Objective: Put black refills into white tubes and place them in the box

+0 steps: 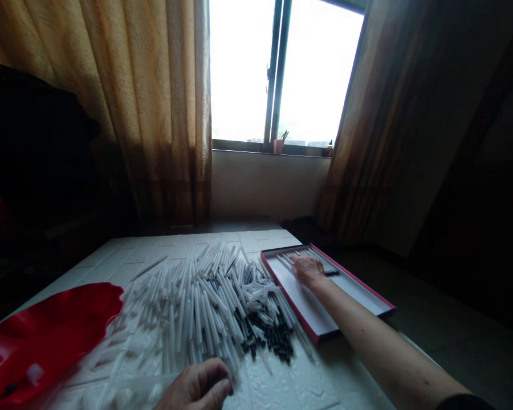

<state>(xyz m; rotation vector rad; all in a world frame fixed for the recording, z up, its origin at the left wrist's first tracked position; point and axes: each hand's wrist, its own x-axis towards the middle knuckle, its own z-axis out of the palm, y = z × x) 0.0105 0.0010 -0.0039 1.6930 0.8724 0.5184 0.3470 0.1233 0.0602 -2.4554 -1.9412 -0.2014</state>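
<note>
A big pile of white pen barrels with black tips [214, 302] lies spread over the white table [123, 253]. My right hand [308, 269] reaches into a shallow pink-edged box [325, 324] at the right and rests flat on a row of pens [314, 257] laid at its far end. My left hand [199, 386] sits at the near edge of the pile, fingers curled on the table next to the closest pens; whether it holds one I cannot tell.
A red plastic dish [47, 336] with a few small parts sits at the near left. Curtains [154, 114] and a bright window [282, 68] stand behind the table. The floor drops away dark to the right of the box.
</note>
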